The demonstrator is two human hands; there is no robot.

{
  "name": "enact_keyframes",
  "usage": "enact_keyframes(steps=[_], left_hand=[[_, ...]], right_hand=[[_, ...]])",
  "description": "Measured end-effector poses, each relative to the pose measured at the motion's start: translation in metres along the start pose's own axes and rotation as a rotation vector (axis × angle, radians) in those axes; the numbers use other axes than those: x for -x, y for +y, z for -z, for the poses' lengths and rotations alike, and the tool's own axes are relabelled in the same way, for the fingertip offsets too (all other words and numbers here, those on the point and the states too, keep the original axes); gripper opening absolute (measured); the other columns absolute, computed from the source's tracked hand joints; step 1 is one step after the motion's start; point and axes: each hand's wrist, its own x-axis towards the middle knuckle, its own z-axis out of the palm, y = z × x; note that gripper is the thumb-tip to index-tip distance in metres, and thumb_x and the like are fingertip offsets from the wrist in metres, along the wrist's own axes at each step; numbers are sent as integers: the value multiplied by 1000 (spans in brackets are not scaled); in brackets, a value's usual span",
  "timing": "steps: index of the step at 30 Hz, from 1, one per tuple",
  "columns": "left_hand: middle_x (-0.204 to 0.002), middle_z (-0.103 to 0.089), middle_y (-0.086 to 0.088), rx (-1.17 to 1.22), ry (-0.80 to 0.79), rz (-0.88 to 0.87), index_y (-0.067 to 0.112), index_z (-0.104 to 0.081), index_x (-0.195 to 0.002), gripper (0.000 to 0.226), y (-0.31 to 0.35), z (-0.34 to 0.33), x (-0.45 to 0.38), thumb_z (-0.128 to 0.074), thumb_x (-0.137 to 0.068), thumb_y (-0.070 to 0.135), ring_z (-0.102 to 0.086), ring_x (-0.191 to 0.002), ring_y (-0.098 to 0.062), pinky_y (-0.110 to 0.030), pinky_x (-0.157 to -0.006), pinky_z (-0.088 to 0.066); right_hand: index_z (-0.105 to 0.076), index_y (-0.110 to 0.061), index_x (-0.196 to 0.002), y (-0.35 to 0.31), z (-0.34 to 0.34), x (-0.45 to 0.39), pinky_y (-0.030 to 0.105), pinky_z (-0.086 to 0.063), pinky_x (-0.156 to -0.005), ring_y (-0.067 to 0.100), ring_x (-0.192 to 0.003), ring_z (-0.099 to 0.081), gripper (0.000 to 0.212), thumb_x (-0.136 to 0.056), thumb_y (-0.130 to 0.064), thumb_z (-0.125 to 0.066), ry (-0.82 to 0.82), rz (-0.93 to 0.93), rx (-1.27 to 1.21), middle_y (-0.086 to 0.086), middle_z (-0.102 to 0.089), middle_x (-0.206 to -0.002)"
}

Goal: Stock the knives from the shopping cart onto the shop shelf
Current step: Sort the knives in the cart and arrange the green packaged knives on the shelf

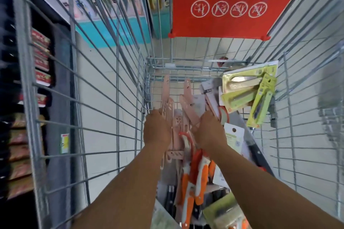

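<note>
Both my arms reach down into the wire shopping cart (pixel 119 72). My left hand (pixel 157 130) grips a bundle of pale pink sheathed knives (pixel 168 106) near the cart's left wall. My right hand (pixel 209 130) holds more pink knives (pixel 188 106) beside them. Orange-and-white handled knives (pixel 193 178) lie below my wrists. Green carded knife packs (pixel 249 93) lean in the far right corner. Black-handled knives (pixel 257 156) lie along the right side. The fingers of both hands are hidden behind the hands.
The red child-seat flap (pixel 232 2) with safety pictograms hangs at the cart's far end. A dark shop shelf (pixel 61 83) with red packs (pixel 41 57) stands left of the cart. Pale floor tiles show through the wires.
</note>
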Motion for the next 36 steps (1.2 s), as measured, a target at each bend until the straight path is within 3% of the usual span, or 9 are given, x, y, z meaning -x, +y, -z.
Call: enact_keyframes(steps=[6,9,13,18,21,24,29,32,36], left_hand=[[-112,-59,-19,-87,-60,-1,-2,-57,-114,31,6,16,11,-34,-101,13,-56,-99,-32,-39,-80,-47],[-106,-62,-17,-45,-79,57,3,-57,-104,32,9,21,15,-32,-102,22,-50,-80,-25,-33,-68,-38],[-97,-60,-13,22,-55,97,5,-52,-109,30,11,17,16,-31,-102,25,-52,-79,-28,-33,-64,-36],[-87,-55,-7,99,-57,114,8,-50,-106,36,13,13,15,-28,-102,36,-50,-77,-26,-31,-67,-34],[-75,-47,5,128,-105,55,15,-46,-100,16,12,12,19,-40,-99,29,-45,-62,-13,-27,-55,-31],[-75,-48,7,131,-155,3,18,-46,-99,7,8,9,20,-51,-93,18,-49,-66,-14,-25,-53,-33],[-86,-54,-1,150,-112,96,12,-50,-101,19,7,6,20,-46,-97,30,-52,-78,-23,-30,-65,-38],[-86,-55,0,145,-112,77,10,-50,-101,20,7,1,28,-49,-95,29,-57,-79,-22,-31,-64,-40],[-93,-61,-5,97,-111,49,13,-53,-101,34,13,-8,35,-53,-90,45,-61,-84,-26,-31,-62,-41]], right_hand=[[-49,-14,-91,-5,6,-2,29,-38,-66,21,-78,-55,16,-87,-26,-58,48,31,-306,2,-60,-86],[-52,-12,-97,-17,5,-11,29,-40,-66,21,-80,-57,16,-90,-26,-55,45,44,-337,4,-62,-90],[-54,-6,-103,-26,-3,-20,25,-33,-55,20,-76,-53,24,-92,-27,-54,-13,45,-276,5,-60,-91],[-49,-6,-113,-35,-17,-21,34,-49,-75,29,-93,-60,37,-90,-32,-60,10,63,-120,11,-58,-108],[-45,-6,-117,-40,-19,-21,38,-49,-82,32,-99,-60,32,-91,-22,-57,5,71,-19,13,-55,-113],[-51,-6,-108,-39,-14,-24,31,-44,-73,27,-89,-59,17,-94,-15,-51,-9,30,-63,11,-59,-105],[-60,-8,-97,-29,-13,-26,20,-34,-51,17,-70,-54,15,-93,-20,-52,-54,67,-132,7,-65,-91],[-56,-8,-97,-27,-9,-23,21,-32,-51,17,-72,-52,14,-91,-20,-52,-50,60,-220,2,-59,-86],[-55,-9,-97,-26,-2,-21,22,-33,-54,21,-78,-53,13,-94,-21,-51,-117,100,-189,2,-54,-84]])
